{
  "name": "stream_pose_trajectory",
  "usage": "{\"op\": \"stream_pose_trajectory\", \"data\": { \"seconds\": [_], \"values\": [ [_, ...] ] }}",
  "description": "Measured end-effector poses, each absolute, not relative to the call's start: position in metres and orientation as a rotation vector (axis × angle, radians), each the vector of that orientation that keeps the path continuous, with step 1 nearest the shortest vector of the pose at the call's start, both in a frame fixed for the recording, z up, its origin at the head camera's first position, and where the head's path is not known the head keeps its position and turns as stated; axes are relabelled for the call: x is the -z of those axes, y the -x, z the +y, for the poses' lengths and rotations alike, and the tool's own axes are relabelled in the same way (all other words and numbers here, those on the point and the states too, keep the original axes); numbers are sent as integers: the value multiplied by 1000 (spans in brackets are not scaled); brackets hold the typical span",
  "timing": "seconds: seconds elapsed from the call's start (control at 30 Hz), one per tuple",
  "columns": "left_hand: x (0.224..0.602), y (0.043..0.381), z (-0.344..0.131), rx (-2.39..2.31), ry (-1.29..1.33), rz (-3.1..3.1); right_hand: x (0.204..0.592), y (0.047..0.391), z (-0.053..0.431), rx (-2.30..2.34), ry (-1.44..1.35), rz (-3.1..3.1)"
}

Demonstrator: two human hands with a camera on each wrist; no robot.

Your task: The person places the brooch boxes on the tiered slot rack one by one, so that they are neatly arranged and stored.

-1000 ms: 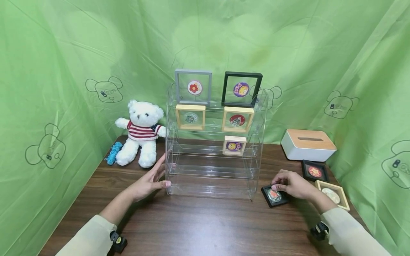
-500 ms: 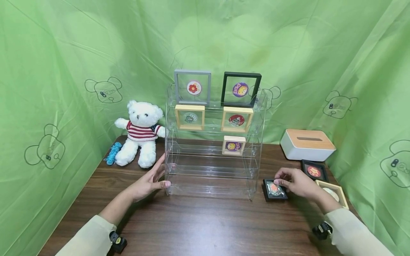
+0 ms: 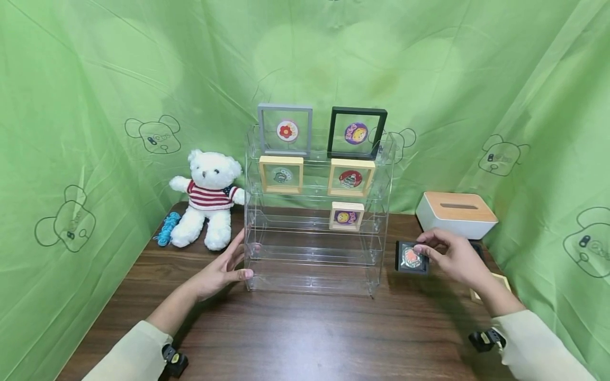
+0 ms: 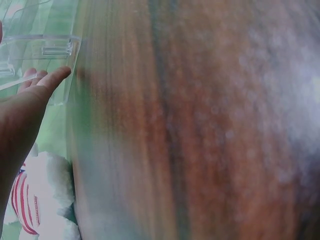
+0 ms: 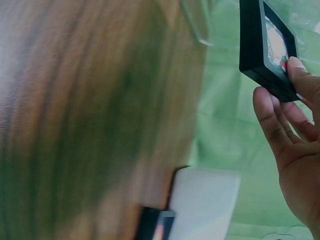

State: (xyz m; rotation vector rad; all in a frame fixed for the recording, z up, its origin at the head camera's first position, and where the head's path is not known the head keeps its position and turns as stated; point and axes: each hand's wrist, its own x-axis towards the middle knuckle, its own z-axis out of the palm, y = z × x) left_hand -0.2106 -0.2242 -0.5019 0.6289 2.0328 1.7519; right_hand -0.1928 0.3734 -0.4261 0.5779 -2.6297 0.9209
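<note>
My right hand [image 3: 450, 256] pinches a small black display frame [image 3: 405, 258] between thumb and fingers, right of the rack. The frame has a clear middle with a round red-and-green badge in it; the right wrist view shows the black frame [image 5: 254, 47] held at its edge. My left hand [image 3: 224, 270] rests against the left side of a clear acrylic tiered rack [image 3: 312, 284], thumb at its front edge. On the rack's upper tiers stand a grey frame [image 3: 261, 129], a black frame [image 3: 330, 132], two wooden frames [image 3: 281, 159] [image 3: 351, 162] and a smaller wooden frame [image 3: 348, 205].
A white tissue box [image 3: 450, 226] with a wooden lid stands at the back right. Partly behind my right hand lie another black frame [image 3: 478, 250] and a wooden frame [image 3: 502, 280]. A white teddy bear [image 3: 209, 196] and blue yarn [image 3: 168, 229] are left of the rack.
My right hand has lifted the black frame with the red-and-green badge up off the table and tilted it more upright. My left hand stays at the rack's side.
</note>
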Motion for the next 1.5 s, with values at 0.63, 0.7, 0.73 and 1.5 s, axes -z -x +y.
{"op": "stream_pose_trajectory", "data": {
  "seconds": [0.63, 0.7, 0.73, 1.5],
  "values": [
    [502, 213, -225, -1763, -629, 2022, 347, 190, 301, -1006, -853, -2250],
    [502, 213, -225, -1764, -627, 2018, 341, 192, 288, -1002, -884, -2236],
    [502, 213, -225, -1764, -628, 2017, 338, 193, 280, -1008, -894, -2232],
    [504, 211, -225, -1766, -635, 2019, 322, 235, 124, -743, -1038, -2273]
  ]
}}
